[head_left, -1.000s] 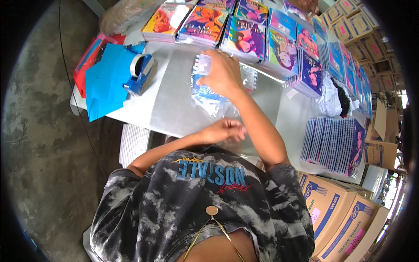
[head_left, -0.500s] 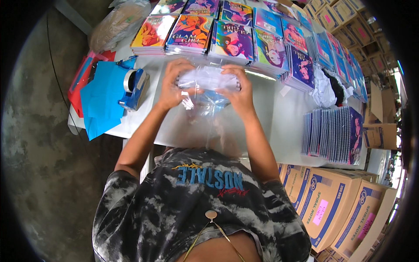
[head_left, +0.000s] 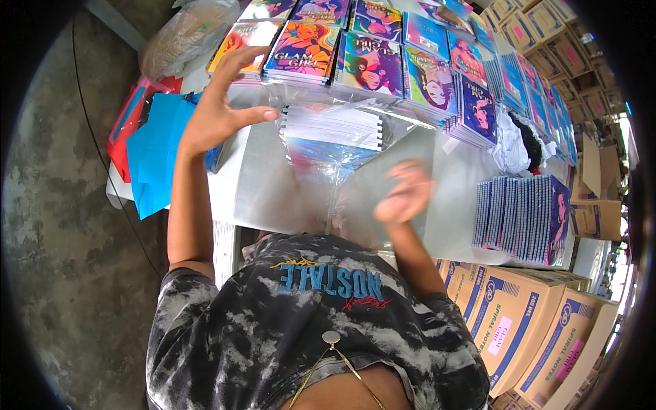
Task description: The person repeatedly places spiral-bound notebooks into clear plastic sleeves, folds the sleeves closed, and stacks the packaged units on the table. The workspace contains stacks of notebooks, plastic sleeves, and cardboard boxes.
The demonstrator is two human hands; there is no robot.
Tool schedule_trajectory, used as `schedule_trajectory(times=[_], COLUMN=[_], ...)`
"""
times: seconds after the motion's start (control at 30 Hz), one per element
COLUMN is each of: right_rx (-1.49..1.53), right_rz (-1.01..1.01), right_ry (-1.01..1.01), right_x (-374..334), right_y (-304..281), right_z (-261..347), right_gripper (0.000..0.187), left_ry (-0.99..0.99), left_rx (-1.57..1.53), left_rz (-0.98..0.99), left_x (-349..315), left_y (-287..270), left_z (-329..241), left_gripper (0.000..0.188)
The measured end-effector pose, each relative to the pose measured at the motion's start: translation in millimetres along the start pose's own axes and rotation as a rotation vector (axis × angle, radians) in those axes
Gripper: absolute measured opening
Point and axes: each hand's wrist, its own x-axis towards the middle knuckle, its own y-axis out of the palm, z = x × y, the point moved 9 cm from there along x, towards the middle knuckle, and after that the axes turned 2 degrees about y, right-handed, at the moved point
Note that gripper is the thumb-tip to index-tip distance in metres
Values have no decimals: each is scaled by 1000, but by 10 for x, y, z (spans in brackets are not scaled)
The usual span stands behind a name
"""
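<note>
Two hands apart. Right hand [head_left: 404, 193] nearest, blurred, finger state unclear. Notebook bundle [head_left: 333, 128] in clear plastic ahead-left of it on table [head_left: 447, 205], long axis left-right. Left hand [head_left: 220, 113] spread, nearer bundle, thumb by left end. Notebook stacks [head_left: 370, 63] beyond.

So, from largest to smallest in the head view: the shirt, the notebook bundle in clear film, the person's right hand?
1. Dark shirt
2. Notebook bundle in clear film
3. Right hand, motion-blurred
</note>
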Motion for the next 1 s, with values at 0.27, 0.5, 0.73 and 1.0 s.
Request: schedule_trajectory(times=[0.27, 0.5, 0.73, 1.0], right_rx=[-607, -527, -745, -723], right_rz=[904, 665, 461, 727], right_ry=[129, 75, 348, 132], right_x=[-95, 175, -106, -144], right_y=[1269, 1229, 533, 980], right_z=[-146, -431, -387, -282], right_gripper=[40, 41, 50, 41], left_ry=[-313, -122, 25, -195], left_rx=[-177, 431, 584, 235], left_rz=[-41, -251, 49, -38], left_x=[-879, -968, -680, -207], left_y=[738, 891, 1188, 728], left_z=[581, -24, -248, 5], left_gripper=[61, 31, 39, 64])
